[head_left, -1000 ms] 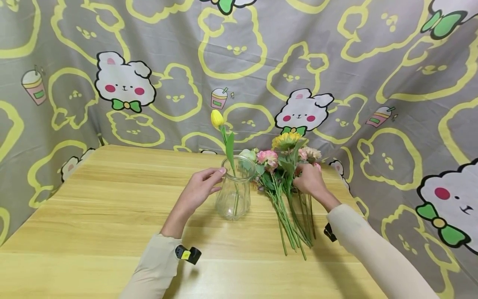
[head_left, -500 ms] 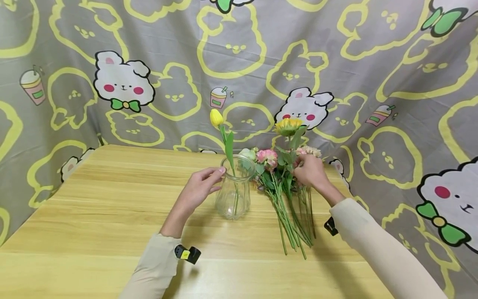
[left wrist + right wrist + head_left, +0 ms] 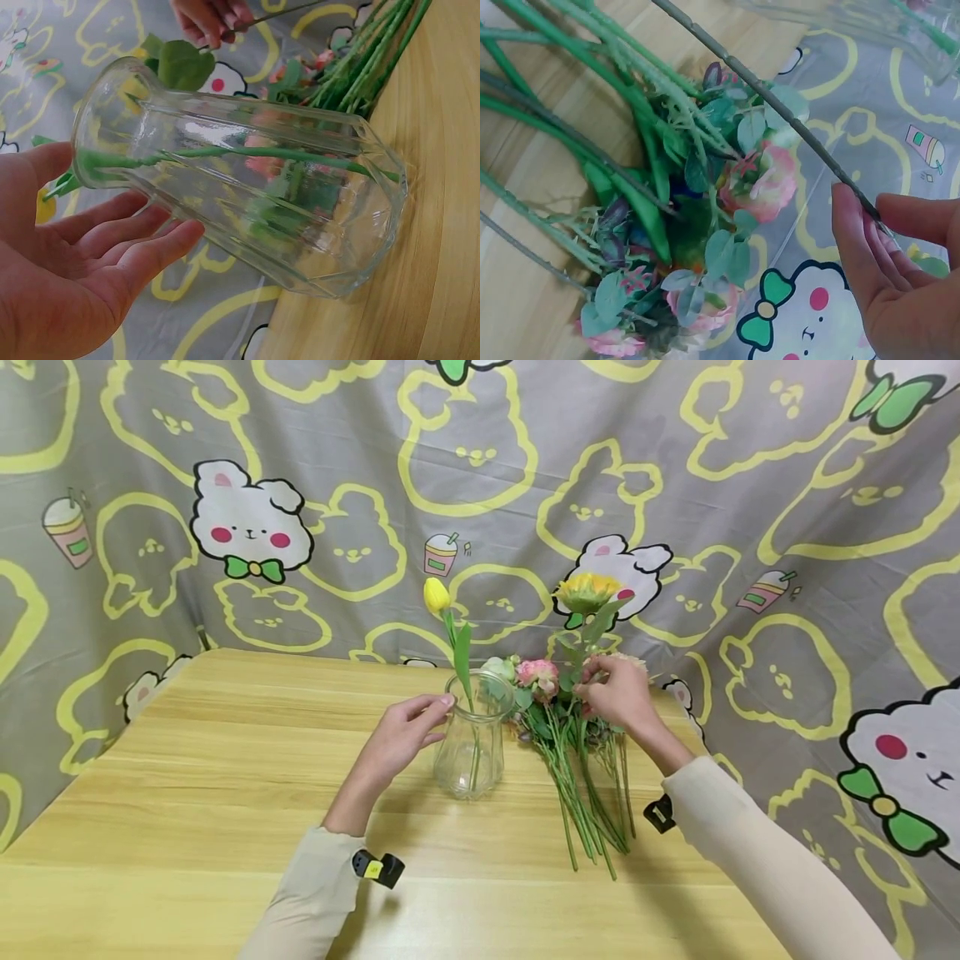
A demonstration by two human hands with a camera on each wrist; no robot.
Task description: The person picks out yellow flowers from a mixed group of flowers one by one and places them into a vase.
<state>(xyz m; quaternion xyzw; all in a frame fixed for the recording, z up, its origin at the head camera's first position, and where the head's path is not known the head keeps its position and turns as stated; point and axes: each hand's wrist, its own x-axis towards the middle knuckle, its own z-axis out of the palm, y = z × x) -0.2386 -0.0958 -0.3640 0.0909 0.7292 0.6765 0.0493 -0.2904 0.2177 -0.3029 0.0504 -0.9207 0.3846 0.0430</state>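
A clear glass vase [image 3: 468, 760] stands upright on the table with one yellow tulip [image 3: 437, 597] inside, its stem visible through the glass. My left hand [image 3: 401, 739] touches the vase's rim from the left; in the left wrist view its fingers [image 3: 161, 251] extend loosely along the glass, not wrapped round it. With thumb and fingertips, my right hand [image 3: 618, 693] pinches the stem [image 3: 780, 105] of a yellow sunflower [image 3: 588, 593], which is raised, bloom up, over the other flowers. In the right wrist view the stem runs slanting above the pile.
Right of the vase lies a pile of artificial flowers, with a pink bloom [image 3: 537, 677], a pale green bloom [image 3: 498, 670] and several green stems [image 3: 577, 802] toward the front. Behind the wooden table [image 3: 225, 777] hangs a grey patterned curtain [image 3: 360, 443].
My right hand has lifted the sunflower up out of the pile and shifted slightly left and up. The left hand, vase and tulip have stayed in place.
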